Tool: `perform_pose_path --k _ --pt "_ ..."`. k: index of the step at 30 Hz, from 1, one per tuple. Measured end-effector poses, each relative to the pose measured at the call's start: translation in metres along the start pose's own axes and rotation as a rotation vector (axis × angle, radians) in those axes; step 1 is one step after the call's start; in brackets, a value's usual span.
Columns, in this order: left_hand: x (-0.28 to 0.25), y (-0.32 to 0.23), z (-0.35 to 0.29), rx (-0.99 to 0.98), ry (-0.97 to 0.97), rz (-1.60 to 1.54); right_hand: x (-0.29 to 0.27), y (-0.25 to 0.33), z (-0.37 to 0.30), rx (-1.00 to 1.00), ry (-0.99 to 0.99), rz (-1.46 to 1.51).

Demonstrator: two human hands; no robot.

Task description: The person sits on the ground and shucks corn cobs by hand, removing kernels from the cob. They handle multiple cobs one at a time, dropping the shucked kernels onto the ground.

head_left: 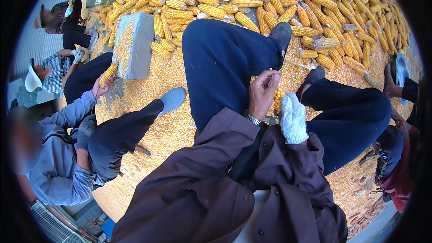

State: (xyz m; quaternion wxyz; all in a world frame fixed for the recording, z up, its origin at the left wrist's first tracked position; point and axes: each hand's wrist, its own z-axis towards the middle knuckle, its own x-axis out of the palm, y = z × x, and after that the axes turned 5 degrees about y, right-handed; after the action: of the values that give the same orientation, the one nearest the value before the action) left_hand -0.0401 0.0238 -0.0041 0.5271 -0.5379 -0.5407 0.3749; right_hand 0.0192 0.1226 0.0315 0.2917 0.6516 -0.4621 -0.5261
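Over my lap, my bare left hand, with a metal watch at its wrist, is closed, thumb pressed to its curled fingers. A speck of yellow shows at its fingertips. Against it is a yellow corn cob, partly hidden by both hands. My right hand, in a white knit glove, wraps round the cob's other side. Loose kernels cover the ground round my feet. Past my knees rises a large heap of corn cobs.
At left a seated person in blue holds a corn cob. A grey block with kernels on it stands near that hand. Two more people sit farther left. On the right are a metal basin and another person's legs.
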Motion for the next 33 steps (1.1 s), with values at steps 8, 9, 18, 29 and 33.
perform_pose_path --k 8,9,18,29,33 --pt "0.010 -0.023 0.000 0.037 0.005 0.167 0.005 -0.003 -0.008 -0.194 -0.123 0.009" --pt "0.013 -0.026 0.000 0.059 0.013 0.178 0.002 0.005 -0.010 -0.078 -0.080 0.093" --pt "0.018 -0.015 -0.005 -0.008 0.129 -0.086 0.015 -0.020 -0.006 -0.306 -0.112 -0.313" --pt "0.005 -0.013 0.005 -0.188 0.210 -0.474 0.043 -0.042 0.006 0.149 -0.238 0.460" --pt "0.001 -0.012 0.004 -0.119 0.219 -0.422 0.023 0.017 0.002 0.157 -0.063 0.224"
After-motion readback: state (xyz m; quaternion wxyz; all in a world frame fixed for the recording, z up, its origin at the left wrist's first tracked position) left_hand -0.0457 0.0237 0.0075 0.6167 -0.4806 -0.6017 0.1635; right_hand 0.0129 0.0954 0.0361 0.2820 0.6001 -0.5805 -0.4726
